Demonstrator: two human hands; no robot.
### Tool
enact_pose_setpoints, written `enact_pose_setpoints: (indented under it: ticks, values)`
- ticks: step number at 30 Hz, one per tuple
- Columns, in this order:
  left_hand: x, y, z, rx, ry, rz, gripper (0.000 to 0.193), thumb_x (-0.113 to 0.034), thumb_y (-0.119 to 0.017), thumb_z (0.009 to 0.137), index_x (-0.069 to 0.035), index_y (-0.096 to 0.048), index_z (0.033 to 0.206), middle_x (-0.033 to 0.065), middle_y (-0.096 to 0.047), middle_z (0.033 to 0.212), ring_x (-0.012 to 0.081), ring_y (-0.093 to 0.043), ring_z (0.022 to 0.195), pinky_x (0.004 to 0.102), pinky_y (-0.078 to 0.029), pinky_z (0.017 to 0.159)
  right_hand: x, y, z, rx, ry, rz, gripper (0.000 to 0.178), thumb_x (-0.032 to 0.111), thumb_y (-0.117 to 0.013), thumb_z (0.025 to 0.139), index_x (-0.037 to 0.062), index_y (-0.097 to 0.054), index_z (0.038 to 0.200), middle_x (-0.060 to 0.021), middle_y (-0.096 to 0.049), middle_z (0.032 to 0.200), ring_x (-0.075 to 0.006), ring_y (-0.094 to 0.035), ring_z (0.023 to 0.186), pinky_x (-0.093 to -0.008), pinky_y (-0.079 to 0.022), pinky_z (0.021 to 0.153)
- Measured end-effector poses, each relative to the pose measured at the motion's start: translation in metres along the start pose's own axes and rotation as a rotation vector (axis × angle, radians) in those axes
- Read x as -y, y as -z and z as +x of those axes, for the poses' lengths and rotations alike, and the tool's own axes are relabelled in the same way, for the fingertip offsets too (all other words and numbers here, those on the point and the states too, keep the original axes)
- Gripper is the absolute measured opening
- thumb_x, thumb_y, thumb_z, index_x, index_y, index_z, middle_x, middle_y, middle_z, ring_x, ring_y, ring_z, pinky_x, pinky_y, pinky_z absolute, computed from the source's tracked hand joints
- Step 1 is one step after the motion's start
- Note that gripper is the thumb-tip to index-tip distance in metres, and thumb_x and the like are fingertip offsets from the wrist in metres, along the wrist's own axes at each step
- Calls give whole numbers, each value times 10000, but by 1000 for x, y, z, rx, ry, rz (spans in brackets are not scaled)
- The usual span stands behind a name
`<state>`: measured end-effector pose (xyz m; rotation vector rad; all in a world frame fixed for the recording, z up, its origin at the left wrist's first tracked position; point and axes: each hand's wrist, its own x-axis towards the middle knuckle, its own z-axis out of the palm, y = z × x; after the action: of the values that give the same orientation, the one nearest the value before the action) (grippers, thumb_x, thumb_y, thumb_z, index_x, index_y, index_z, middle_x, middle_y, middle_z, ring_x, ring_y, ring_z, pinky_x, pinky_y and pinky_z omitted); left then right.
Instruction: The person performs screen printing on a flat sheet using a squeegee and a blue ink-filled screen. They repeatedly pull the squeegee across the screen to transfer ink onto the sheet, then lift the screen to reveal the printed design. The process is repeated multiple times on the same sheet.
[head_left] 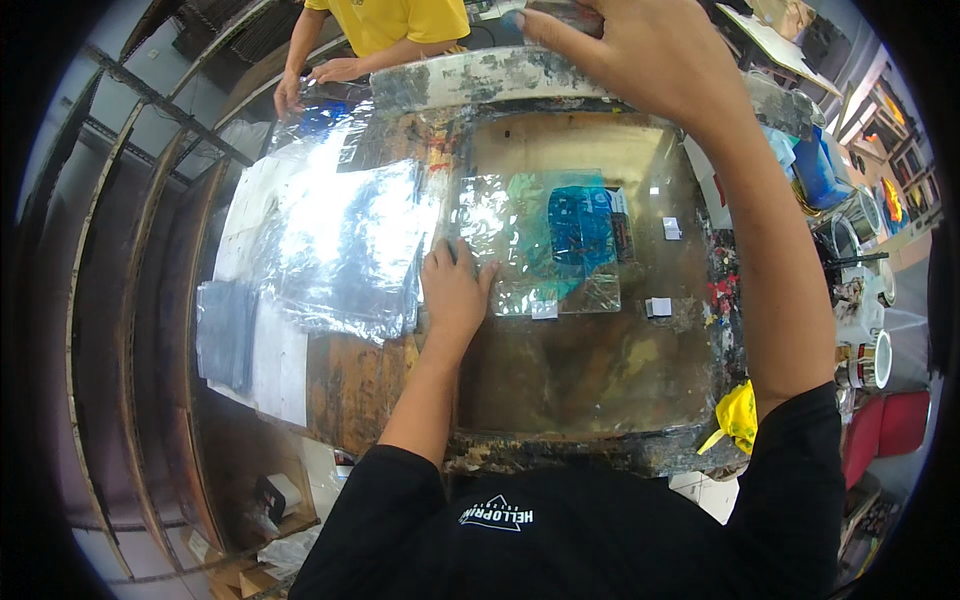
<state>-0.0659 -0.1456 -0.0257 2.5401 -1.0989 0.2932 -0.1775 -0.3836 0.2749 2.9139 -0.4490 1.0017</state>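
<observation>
A clear plastic sheet (535,243) with a blue print (582,226) lies flat on the smooth pane (575,385) set into the desk (350,390), near mid-view. The left hand (457,295) comes in from 7 o'clock, palm down at the sheet's left border; its thumb stands apart from the fingers, so that grip is spread. At the sheet's 9 o'clock, just beside those fingers, lies a glossy pile of clear plastic sheets (350,240). The right hand (655,55) is raised at 1 o'clock near an ink-stained bar (480,78); the top rim crops its fingers, so I cannot tell whether its grip pinches anything. At 11 o'clock a co-worker (405,22) handles clear film (330,115). A dragging left thumb could skew the thin sheet from the white tab (544,309) at its 6 o'clock; static could make piled sheets cling together; undried ink could smear under a touch; and the bar, if it dropped, could catch the left fingers.
</observation>
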Motion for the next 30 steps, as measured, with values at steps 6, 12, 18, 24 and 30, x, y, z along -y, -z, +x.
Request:
enact_pose_setpoints:
  ticks: [6,12,18,24,30]
  values:
    - [13,-15,2,-54,-183,-54,318,-286,-721,959,-47,-722,1170,168,-667,1126,363,-630,1053,489,-517,901,-6,-5,-8,-43,48,-52,685,627,-588,961,-21,-735,798,-215,-717,750,-365,-721,751,-492,-542,789]
    - [38,-20,8,140,-404,48,127,-140,-624,942,-73,-731,956,147,-668,1069,353,-632,1085,497,-537,906,-14,-20,-9,-75,72,-14,581,583,-590,1002,23,-729,930,-196,-702,805,-403,-671,763,-497,-497,756]
    - [20,8,13,161,-326,-51,170,-134,-601,967,-25,-648,1087,190,-659,1114,388,-642,1058,495,-520,900,-6,-14,-5,-69,30,-45,629,587,-574,998,-23,-724,1031,-250,-710,904,-431,-675,863,-503,-498,834]
    - [20,28,48,260,231,-947,234,-269,-655,1042,-38,-627,1067,100,-685,979,251,-674,973,430,-519,864,-5,-11,-3,-65,15,6,594,546,-594,991,-37,-703,983,-258,-684,888,-439,-649,846,-476,-466,863]
    - [43,8,48,86,419,-1372,308,-355,-578,1093,-53,-607,1144,95,-697,959,204,-689,926,389,-565,872,-7,-16,0,-83,16,16,574,544,-606,982,-20,-707,1008,-259,-672,838,-443,-650,792,-489,-496,771]
